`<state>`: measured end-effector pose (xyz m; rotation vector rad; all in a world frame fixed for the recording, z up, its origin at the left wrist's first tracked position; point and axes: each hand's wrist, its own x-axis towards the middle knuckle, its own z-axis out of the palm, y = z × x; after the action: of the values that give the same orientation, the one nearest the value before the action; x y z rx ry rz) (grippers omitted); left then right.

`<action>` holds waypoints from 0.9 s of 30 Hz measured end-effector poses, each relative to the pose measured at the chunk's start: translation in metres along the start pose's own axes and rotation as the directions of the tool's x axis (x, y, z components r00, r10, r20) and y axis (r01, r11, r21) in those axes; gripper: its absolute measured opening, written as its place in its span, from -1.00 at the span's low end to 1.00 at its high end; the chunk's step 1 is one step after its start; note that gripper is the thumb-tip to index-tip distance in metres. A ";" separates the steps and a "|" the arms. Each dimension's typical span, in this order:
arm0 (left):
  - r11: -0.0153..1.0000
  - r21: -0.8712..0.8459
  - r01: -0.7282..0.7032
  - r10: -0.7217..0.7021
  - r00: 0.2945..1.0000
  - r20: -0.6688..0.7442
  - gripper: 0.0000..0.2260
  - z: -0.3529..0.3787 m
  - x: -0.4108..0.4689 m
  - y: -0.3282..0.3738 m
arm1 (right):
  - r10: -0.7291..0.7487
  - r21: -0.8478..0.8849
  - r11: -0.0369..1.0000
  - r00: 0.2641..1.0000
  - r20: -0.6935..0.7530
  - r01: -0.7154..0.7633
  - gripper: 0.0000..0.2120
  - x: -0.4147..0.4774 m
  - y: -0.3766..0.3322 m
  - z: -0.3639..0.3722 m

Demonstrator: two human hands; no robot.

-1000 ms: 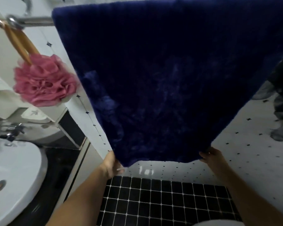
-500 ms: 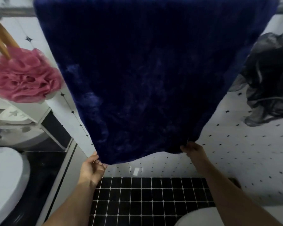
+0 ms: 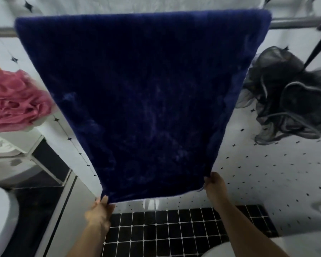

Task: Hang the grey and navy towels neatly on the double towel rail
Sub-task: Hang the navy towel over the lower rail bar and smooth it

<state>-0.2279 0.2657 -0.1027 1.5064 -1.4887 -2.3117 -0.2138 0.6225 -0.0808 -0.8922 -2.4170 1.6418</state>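
Observation:
The navy towel [image 3: 146, 101] hangs flat over the chrome towel rail [image 3: 296, 24], spread wide across the middle of the head view. My left hand [image 3: 99, 210] pinches its lower left corner. My right hand [image 3: 214, 188] grips the lower right corner. Both hold the bottom edge out toward me, so the towel slopes away from the wall. The rail shows only at its two ends, beside the towel. No grey towel is in view.
A pink bath pouf [image 3: 17, 102] hangs at the left and a dark grey mesh pouf [image 3: 285, 97] at the right of the rail. A white basin [image 3: 0, 219] sits at lower left. Black floor tiles [image 3: 174, 232] lie below the white dotted wall.
The view has tilted up and shifted right, so the towel's top edge and the rail's right end now show. Both hands keep hold of the bottom corners.

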 end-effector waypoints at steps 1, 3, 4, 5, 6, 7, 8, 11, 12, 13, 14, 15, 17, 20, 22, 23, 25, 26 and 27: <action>1.000 0.018 -0.011 0.011 1.000 0.005 -0.70 0.003 0.000 0.000 | 0.007 -0.013 1.000 1.000 -0.005 -0.007 -0.88 0.003 0.002 -0.002; 0.985 0.131 -0.114 0.111 0.993 0.036 -0.77 0.007 -0.002 0.006 | 0.030 -0.010 0.999 1.000 -0.006 -0.030 -0.89 0.008 0.002 -0.007; 0.966 0.186 -0.179 0.168 0.983 0.070 -0.86 0.007 -0.003 0.009 | 0.037 -0.009 0.999 0.999 -0.003 -0.037 -0.87 0.010 0.001 -0.010; 0.940 0.245 -0.237 0.214 0.970 0.118 -0.92 0.007 -0.006 0.013 | 0.039 -0.004 0.999 0.999 0.006 -0.039 -0.84 0.011 0.000 -0.011; 0.896 0.327 -0.299 0.257 0.952 0.165 -0.88 0.006 -0.007 0.016 | 0.041 0.001 0.999 0.999 0.027 -0.041 -0.83 0.011 -0.003 -0.011; 0.838 0.412 -0.358 0.284 0.931 0.230 -0.84 0.004 -0.007 0.019 | 0.034 -0.004 0.999 0.998 0.056 -0.034 -0.82 0.012 -0.005 -0.010; 0.780 0.474 -0.408 0.285 0.907 0.311 -0.81 0.002 -0.008 0.022 | 0.029 -0.030 0.999 0.996 0.085 -0.026 -0.81 0.012 -0.008 -0.010; 0.713 0.503 -0.488 0.183 0.822 0.539 -0.55 0.001 -0.018 0.036 | 0.028 -0.075 0.997 0.989 0.146 -0.017 -0.80 0.012 -0.013 -0.013; 0.707 0.498 -0.501 0.161 0.801 0.577 -0.50 0.003 -0.025 0.043 | 0.033 -0.074 0.997 0.987 0.156 -0.021 -0.81 0.012 -0.013 -0.012; 0.702 0.492 -0.515 0.153 0.784 0.602 -0.49 0.006 -0.031 0.050 | 0.034 -0.080 0.997 0.987 0.158 -0.021 -0.81 0.012 -0.011 -0.011; 0.699 0.485 -0.526 0.145 0.768 0.624 -0.51 0.010 -0.038 0.057 | 0.039 -0.093 0.995 0.987 0.153 -0.025 -0.81 0.012 -0.010 -0.011; 0.705 0.469 -0.532 0.136 0.751 0.647 -0.54 0.014 -0.045 0.064 | 0.039 -0.104 0.994 0.989 0.144 -0.024 -0.81 0.014 -0.009 -0.009; 0.731 0.416 -0.541 0.145 0.719 0.680 -0.57 0.022 -0.059 0.077 | 0.040 -0.129 0.991 0.992 0.122 -0.024 -0.82 0.016 -0.008 -0.007; 0.779 0.305 -0.548 0.224 0.697 0.681 -0.64 0.032 -0.072 0.095 | 0.044 -0.141 0.990 0.992 0.117 -0.027 -0.82 0.020 -0.005 -0.001; 0.769 0.271 -0.579 0.270 0.678 0.683 -0.67 0.035 -0.079 0.106 | 0.066 -0.107 0.993 0.994 0.090 -0.056 -0.83 0.022 -0.002 0.005; 0.756 0.268 -0.596 0.281 0.667 0.690 -0.67 0.036 -0.081 0.110 | 0.081 -0.089 0.993 0.994 0.069 -0.075 -0.86 0.022 -0.001 0.008; 0.734 0.267 -0.624 0.299 0.651 0.698 -0.66 0.038 -0.085 0.113 | 0.133 -0.019 0.991 0.991 0.029 -0.132 -0.90 0.020 -0.001 0.016; 0.731 0.261 -0.631 0.312 0.649 0.693 -0.65 0.039 -0.085 0.113 | 0.182 0.004 0.983 0.983 0.008 -0.182 -0.92 0.017 0.000 0.022; 0.734 0.256 -0.629 0.326 0.658 0.679 -0.64 0.040 -0.086 0.112 | 0.250 0.005 0.968 0.968 -0.003 -0.250 -0.93 0.014 0.001 0.028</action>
<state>-0.2602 0.2716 0.0400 0.2075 -2.3785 -2.2251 -0.2359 0.6069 -0.0964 -1.2421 -2.3780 1.7197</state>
